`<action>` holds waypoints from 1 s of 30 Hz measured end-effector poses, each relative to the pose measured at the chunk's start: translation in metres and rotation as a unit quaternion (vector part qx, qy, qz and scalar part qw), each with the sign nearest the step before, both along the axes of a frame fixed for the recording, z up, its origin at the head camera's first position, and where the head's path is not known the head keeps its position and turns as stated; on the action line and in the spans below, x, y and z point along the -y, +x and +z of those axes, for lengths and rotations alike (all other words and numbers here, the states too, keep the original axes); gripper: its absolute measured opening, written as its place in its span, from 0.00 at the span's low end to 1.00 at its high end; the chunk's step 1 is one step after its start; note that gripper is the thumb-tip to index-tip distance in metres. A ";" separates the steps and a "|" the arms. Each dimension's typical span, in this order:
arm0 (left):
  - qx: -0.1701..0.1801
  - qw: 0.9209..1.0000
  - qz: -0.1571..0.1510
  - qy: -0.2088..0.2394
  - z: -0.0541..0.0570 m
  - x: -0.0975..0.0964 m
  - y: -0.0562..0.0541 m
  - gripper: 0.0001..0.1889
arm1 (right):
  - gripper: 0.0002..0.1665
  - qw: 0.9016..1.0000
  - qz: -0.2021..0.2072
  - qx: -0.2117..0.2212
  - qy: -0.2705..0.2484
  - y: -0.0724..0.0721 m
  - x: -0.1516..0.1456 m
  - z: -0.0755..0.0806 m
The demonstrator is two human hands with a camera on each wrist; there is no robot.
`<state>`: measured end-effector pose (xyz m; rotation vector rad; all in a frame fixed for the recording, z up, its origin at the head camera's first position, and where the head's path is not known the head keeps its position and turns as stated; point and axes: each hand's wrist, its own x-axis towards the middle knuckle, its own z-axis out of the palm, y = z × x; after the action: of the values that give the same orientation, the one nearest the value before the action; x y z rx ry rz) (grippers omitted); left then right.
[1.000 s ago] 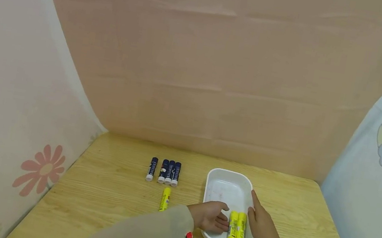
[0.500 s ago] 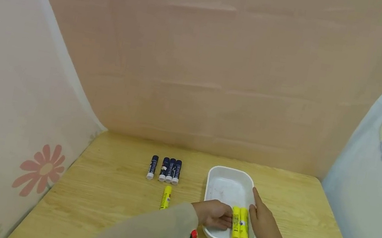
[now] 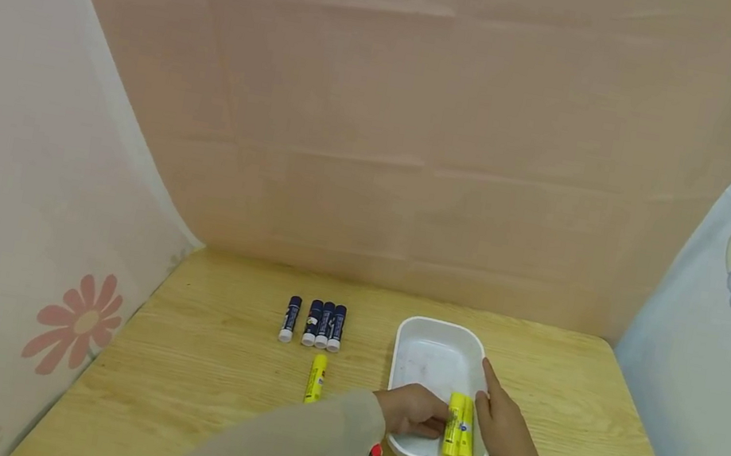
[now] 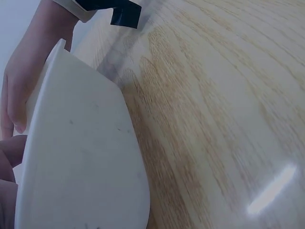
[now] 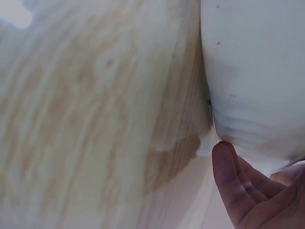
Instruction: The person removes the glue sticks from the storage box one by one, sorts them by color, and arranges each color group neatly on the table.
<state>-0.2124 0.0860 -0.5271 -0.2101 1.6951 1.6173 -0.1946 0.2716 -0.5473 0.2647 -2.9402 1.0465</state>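
A white tray (image 3: 435, 353) stands on the table, with two yellow glue sticks (image 3: 468, 431) in its near right corner. Inside it, my left hand (image 3: 411, 411) holds the left-hand yellow glue stick (image 3: 453, 428), which slightly overlaps its neighbour; the fingertips are partly hidden behind it. My right hand (image 3: 508, 437) grips the tray's right wall, thumb at the rim and fingers along the outside. In the right wrist view, the right hand's fingers (image 5: 226, 162) touch the tray's outer wall (image 5: 257, 71). From the left wrist view, the tray's near wall (image 4: 90, 143) hides the glue sticks.
Another yellow glue stick (image 3: 316, 379) lies on the wooden table (image 3: 205, 362), partly behind my left sleeve (image 3: 293, 442). Farther back, several dark blue glue sticks (image 3: 325, 326) with white ends lie in a row. Fabric walls border the table's back and sides.
My left hand has moved slightly right, from beside the yellow glue sticks onto the left one. Both sticks have shifted right towards the tray wall. The right hand stays on the tray.
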 end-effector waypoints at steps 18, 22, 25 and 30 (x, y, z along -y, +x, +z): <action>-0.021 1.000 0.004 0.009 0.000 0.000 0.004 0.06 | 0.35 1.000 -0.002 -0.011 0.003 -0.002 0.001 -0.004; -0.022 1.000 0.001 -0.002 -0.002 0.000 0.004 0.06 | 0.35 1.000 -0.003 -0.002 0.003 -0.001 0.001 -0.004; -0.021 1.000 -0.004 -0.011 -0.003 0.000 0.004 0.06 | 0.35 1.000 -0.001 0.000 -0.001 0.000 0.002 -0.004; -0.027 1.000 -0.012 -0.004 -0.008 -0.001 0.003 0.06 | 0.34 1.000 0.002 -0.008 -0.003 -0.002 0.001 -0.002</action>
<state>-0.2095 0.0866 -0.5353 -0.1511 1.7395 1.6125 -0.1963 0.2706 -0.5498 0.2763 -2.9244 1.0476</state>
